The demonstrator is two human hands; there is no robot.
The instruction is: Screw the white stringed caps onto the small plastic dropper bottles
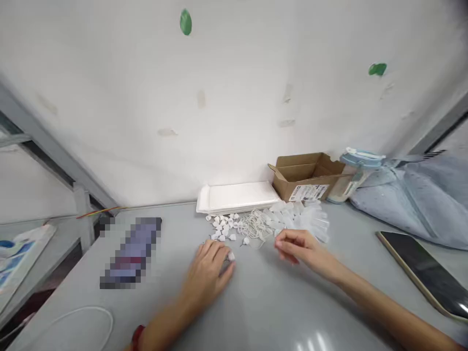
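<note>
My left hand (206, 273) rests low over the grey table, fingers curled. A small white cap-like piece (231, 256) shows between its thumb and index fingertip. To the right, my right hand (298, 245) has its thumb and fingers pinched together; whatever is between them, if anything, is too small to make out. Just beyond the hands lies a pile of similar white pieces (221, 225), some with a thin dark pin. Beside them is a tangle of off-white cords (254, 224). Several translucent plastic strips or sleeves (310, 219) fan out behind my right hand.
At the wall lies a flat white package (241, 194). An open cardboard box (307, 178) and a blue-lidded plastic container (353, 175) stand beside it. A grey-blue bag (420, 195) and a phone (424, 270) are at right. A pixelated item (131, 253) and white cable (86, 309) lie left.
</note>
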